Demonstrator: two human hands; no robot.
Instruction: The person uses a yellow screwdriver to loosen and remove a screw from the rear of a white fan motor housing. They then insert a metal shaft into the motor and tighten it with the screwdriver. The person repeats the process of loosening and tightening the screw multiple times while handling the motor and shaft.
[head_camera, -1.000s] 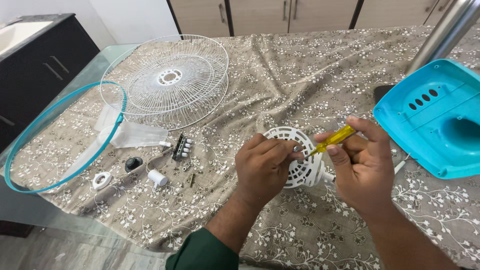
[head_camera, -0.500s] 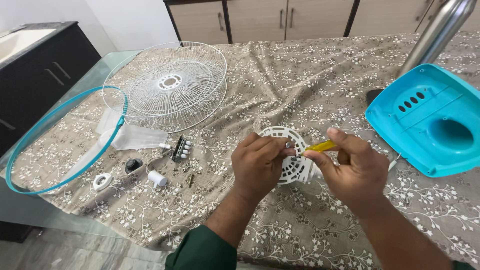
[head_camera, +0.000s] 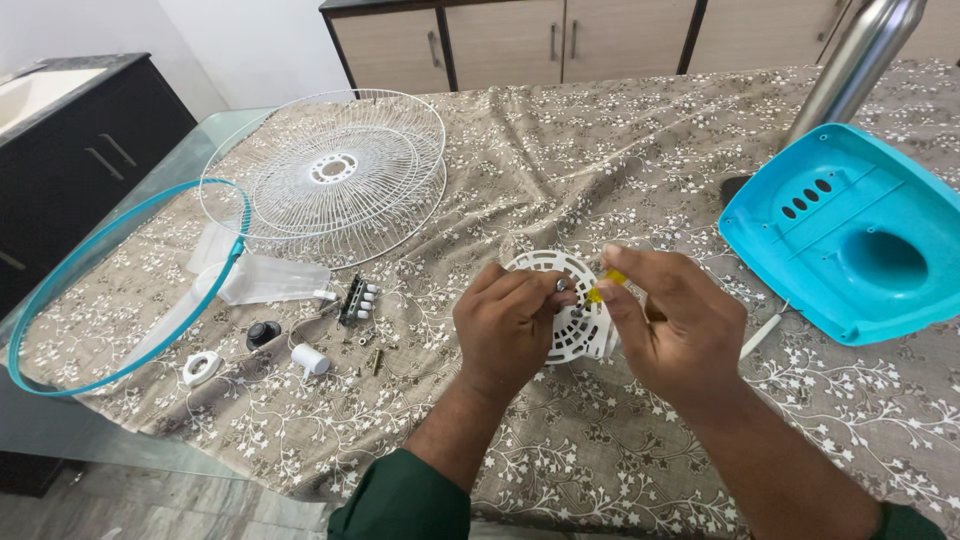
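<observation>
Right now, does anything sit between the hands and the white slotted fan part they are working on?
Nothing visible does. The left hand already grips the white slotted part, and the right hand holds a yellow-handled tool at it. The small loose parts lie apart, further left.

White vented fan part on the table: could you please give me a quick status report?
Left hand steadies white vented part. Right hand holds yellow-handled screwdriver at it. Loose screws lie apart, left.

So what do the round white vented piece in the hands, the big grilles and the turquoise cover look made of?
The white vented piece looks like moulded plastic: matte, with thick slotted ribs. The grilles appear to be thin metal wire with a white coating, though the coating hides the metal itself. The turquoise cover looks like smooth, slightly glossy moulded plastic, with clean punched slots.
</observation>
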